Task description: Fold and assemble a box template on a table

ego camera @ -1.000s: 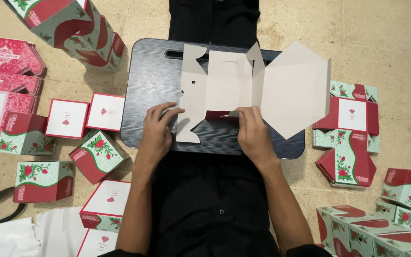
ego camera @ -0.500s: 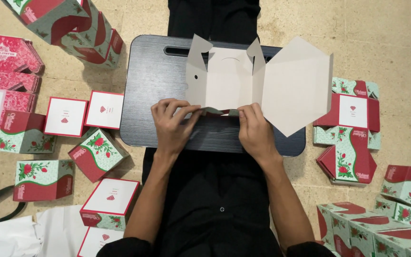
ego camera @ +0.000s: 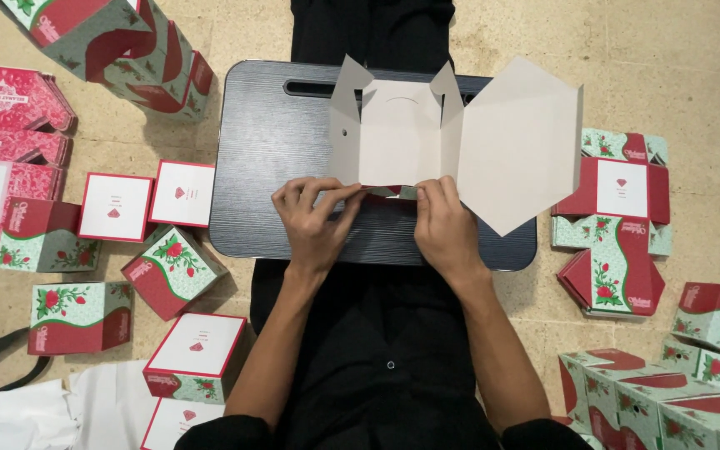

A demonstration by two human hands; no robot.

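Dark lap desk (ego camera: 277, 167) over legs, floor strewn w/ finished boxes. Flat box blank (ego camera: 452, 142) is pinched at its near edge by fingers of left hand (ego camera: 314, 225) & right hand (ego camera: 447, 229); fold step judged underway. Next, side flaps need folding up square.

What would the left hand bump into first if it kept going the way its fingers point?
The left hand points up and right, so it would probably first meet the flat cardboard box blank it already touches, lying on the dark lap desk.

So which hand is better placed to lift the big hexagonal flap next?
Probably the right hand: it pinches the carton blank's lower edge right beside the hexagonal flap. The left hand holds the far corner, across the lap desk.
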